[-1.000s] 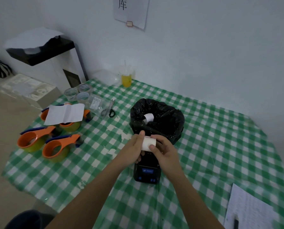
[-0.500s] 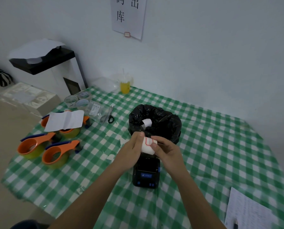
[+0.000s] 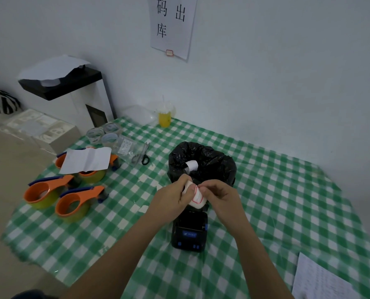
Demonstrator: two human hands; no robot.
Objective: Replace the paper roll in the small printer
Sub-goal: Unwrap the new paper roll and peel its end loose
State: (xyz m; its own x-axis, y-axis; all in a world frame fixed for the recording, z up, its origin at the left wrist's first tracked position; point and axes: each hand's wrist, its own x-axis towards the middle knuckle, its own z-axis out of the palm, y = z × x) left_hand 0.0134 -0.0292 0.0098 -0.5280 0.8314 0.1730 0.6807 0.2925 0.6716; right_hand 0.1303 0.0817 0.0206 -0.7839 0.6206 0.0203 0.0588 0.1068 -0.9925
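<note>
Room: I look down from the head view at a bench (image 3: 287,190) under a green-and-white checked cloth, pushed against a pale wall with a white paper notice (image 3: 172,24) pinned to it.
Bench clutter: orange tape dispensers (image 3: 72,201) sit well to the left, black-handled scissors (image 3: 142,157) lie further back, and a yellow drink cup (image 3: 165,117) stands by the wall.
Bin: a small bin lined with a black plastic bag (image 3: 212,162) stands just behind the hands, a white roll (image 3: 191,165) lying inside it.
Printer: the small black printer (image 3: 189,234) rests on the cloth directly under the hands.
Paper roll: the small white paper roll with a red-outlined label (image 3: 195,197) is held in the air just above the printer.
Left hand: my left hand (image 3: 171,199) has its grip wrapped around the roll's side.
Right hand: my right hand (image 3: 220,196) pinches narrowly at the label edge, apparently picking at the loose end.
Handling: I judge the roll light, firm across its width yet easily unspooled; I would hold it by the flat ends.
Printer lid: I cannot tell whether it is open, since the hands cover it.
</note>
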